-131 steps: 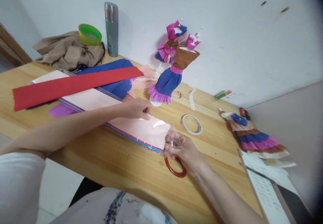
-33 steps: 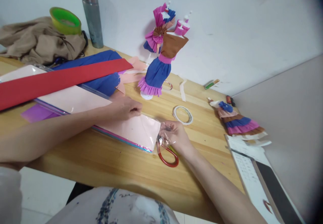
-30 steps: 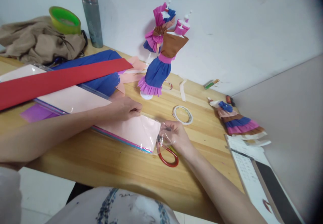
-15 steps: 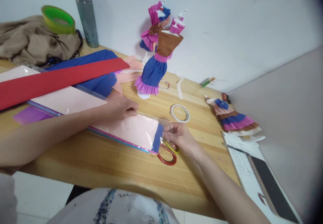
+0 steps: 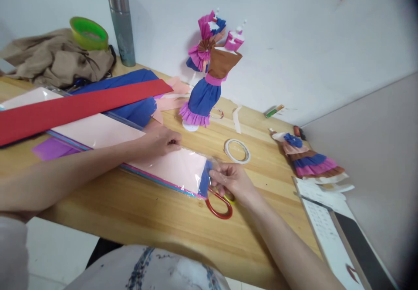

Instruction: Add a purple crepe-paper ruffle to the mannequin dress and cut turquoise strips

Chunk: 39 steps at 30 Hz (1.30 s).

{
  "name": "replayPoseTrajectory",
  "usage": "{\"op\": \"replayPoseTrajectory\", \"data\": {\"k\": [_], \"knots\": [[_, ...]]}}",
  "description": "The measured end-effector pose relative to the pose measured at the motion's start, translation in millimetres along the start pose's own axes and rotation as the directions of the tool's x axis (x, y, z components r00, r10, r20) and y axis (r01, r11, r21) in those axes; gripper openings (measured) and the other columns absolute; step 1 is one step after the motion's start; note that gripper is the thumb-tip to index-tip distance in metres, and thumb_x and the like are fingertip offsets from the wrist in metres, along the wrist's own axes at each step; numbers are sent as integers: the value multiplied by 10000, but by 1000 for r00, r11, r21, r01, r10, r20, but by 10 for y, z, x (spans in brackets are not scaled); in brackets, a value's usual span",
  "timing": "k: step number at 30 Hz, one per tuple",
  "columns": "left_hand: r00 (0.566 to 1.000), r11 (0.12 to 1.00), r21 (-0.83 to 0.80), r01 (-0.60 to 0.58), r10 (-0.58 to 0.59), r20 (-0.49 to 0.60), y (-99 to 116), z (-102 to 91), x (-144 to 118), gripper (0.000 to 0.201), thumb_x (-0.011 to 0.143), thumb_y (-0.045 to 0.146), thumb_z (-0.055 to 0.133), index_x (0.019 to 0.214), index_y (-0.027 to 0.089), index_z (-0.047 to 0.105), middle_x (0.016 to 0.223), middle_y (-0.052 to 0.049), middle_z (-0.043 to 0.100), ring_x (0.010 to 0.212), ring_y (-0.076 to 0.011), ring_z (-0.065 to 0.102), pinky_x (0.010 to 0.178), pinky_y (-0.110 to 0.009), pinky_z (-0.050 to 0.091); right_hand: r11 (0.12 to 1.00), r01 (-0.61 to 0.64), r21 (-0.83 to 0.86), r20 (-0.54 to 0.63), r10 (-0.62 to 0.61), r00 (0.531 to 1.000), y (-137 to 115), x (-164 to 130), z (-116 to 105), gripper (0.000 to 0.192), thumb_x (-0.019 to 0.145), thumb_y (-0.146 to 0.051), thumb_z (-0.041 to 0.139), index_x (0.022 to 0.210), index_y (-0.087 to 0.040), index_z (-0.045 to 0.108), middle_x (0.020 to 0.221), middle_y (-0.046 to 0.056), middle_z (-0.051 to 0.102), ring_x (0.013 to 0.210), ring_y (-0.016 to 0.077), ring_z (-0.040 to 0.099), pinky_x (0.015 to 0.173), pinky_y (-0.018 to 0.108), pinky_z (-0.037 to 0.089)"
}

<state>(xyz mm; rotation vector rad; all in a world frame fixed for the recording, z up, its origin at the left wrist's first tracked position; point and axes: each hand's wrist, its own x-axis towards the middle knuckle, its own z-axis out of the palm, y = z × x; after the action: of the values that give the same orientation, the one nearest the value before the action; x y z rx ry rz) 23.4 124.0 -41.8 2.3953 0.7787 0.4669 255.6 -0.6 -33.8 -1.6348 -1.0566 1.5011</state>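
A long clear plastic packet of crepe paper (image 5: 187,168), pale pink on top with a blue strip at its right end, lies slantwise on the wooden table. My left hand (image 5: 160,141) rests on the packet's far edge with its fingers curled closed; what they pinch is partly hidden. With thumb and fingertips, my right hand (image 5: 230,179) pinches the clear plastic at the right end. Just below that hand are scissors, their red handle (image 5: 220,211) showing and the blades hidden under the packet.
Behind stand miniature dress forms in paper dresses (image 5: 205,92). A tape roll (image 5: 237,151) lies nearby. Red paper (image 5: 81,102) and blue paper (image 5: 140,109) are at left, with a flask (image 5: 122,28), a green tape roll (image 5: 88,33) and brown cloth (image 5: 62,61). A layered paper dress (image 5: 313,159) lies right.
The whole view has shifted slightly, so things appear a little lower and farther right. My right hand's pinch on the plastic end has shifted slightly; my left hand stays on the packet.
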Motion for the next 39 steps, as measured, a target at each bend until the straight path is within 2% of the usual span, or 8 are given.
{"op": "replayPoseTrajectory", "data": {"k": [9, 14, 18, 21, 24, 30, 33, 39], "knots": [[998, 998, -12, 56, -56, -6, 33, -10, 25, 221, 798, 233, 530, 593, 153, 510, 497, 46, 460, 519, -89, 421, 556, -239, 254, 993, -114, -14, 68, 114, 991, -17, -1, -18, 387, 436, -399, 901, 502, -135, 625, 470, 21, 639, 308, 67, 493, 291, 163, 258], [999, 999, 20, 37, -37, -13, 26, -10, 47, 210, 780, 204, 553, 582, 152, 508, 484, 49, 450, 500, -84, 413, 551, -241, 253, 999, -45, 30, 92, 42, 995, 12, 20, 25, 406, 504, -455, 866, 530, -138, 614, 441, 6, 605, 311, 63, 490, 298, 154, 211], [1000, 997, 78, 29, -30, 7, 12, -16, 19, 190, 831, 209, 533, 656, 147, 575, 571, 19, 570, 559, -105, 491, 582, -241, 308, 1000, 10, 14, 50, -11, 999, 10, 8, 24, 459, 546, -515, 841, 595, -173, 540, 486, -6, 616, 347, 81, 514, 314, 167, 276], [1000, 977, 209, -26, 28, -8, 19, 8, 0, 127, 857, 217, 557, 870, 138, 655, 825, -56, 710, 778, -182, 623, 707, -282, 407, 997, 74, -2, 23, -74, 997, 14, 6, 26, 495, 547, -477, 857, 612, -208, 446, 440, -45, 563, 345, 84, 490, 348, 190, 349], [989, 940, 311, -142, 146, 10, 100, 26, -34, 274, 883, 209, 567, 1138, 125, 623, 1139, -127, 698, 1059, -269, 620, 885, -381, 442, 993, 120, 18, 24, -120, 993, 31, 14, 30, 512, 561, -443, 857, 629, -223, 400, 401, -81, 495, 335, 81, 463, 351, 191, 348], [949, 903, 305, -304, 257, 183, 345, 15, -171, 734, 764, 453, 749, 1364, 135, 470, 1395, -186, 534, 1222, -342, 533, 999, -443, 409, 987, 133, 93, 30, -136, 990, 81, 38, 17, 473, 578, -357, 864, 678, -214, 425, 459, -103, 491, 327, 41, 398, 326, 163, 300], [918, 878, 298, -376, 308, 249, 366, 42, -207, 797, 748, 521, 742, 1394, 176, 429, 1439, -179, 489, 1282, -347, 482, 1027, -437, 369, 975, 150, 163, 25, -156, 987, 98, 53, 39, 472, 562, -346, 873, 659, -208, 433, 453, -103, 483, 326, 38, 397, 321, 156, 284], [921, 864, 338, -373, 301, 246, 325, 106, -226, 816, 790, 551, 694, 1426, 137, 393, 1463, -215, 450, 1329, -373, 422, 1053, -468, 316, 985, 99, 139, -9, -99, 995, 106, 27, 75, 420, 591, -365, 846, 681, -202, 470, 424, -82, 532, 295, 54, 433, 300, 144, 252]]}}
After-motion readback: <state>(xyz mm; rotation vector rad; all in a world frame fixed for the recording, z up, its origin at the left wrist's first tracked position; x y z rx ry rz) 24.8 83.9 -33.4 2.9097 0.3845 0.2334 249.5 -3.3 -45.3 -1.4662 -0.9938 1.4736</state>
